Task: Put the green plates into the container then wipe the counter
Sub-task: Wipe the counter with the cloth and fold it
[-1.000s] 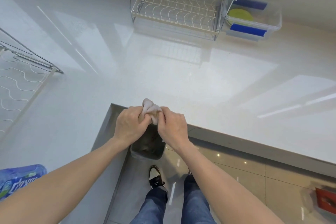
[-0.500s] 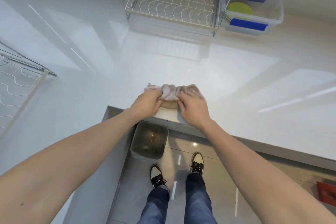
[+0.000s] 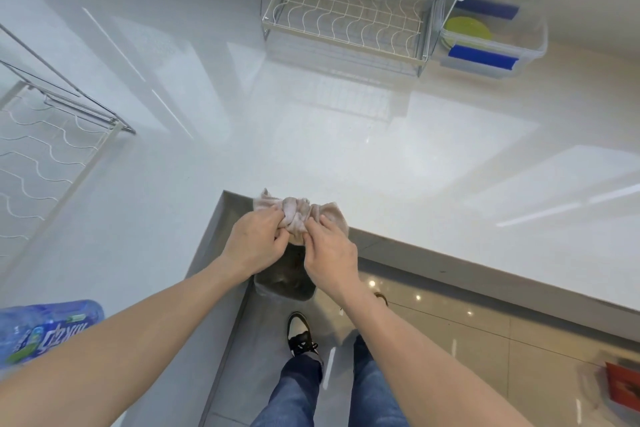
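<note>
Both hands grip a crumpled beige cloth (image 3: 300, 211) at the inner corner of the white counter (image 3: 346, 142). My left hand (image 3: 258, 246) pinches its left side and my right hand (image 3: 329, 250) its right side, bunching it between them above the counter's edge. Green plates (image 3: 467, 30) lie stacked inside a clear plastic container (image 3: 530, 45) with blue handles, at the far right by the wall.
A white wire dish rack (image 3: 346, 17) stands at the back, just left of the container. Another wire rack (image 3: 45, 156) sits on the left counter. A blue water bottle (image 3: 45, 329) lies at the near left. A grey bin (image 3: 287, 279) stands on the floor under my hands.
Half a second ago the cloth was spread along the counter edge with my hands apart; now my hands have drawn together and back, bunching it at the corner.
</note>
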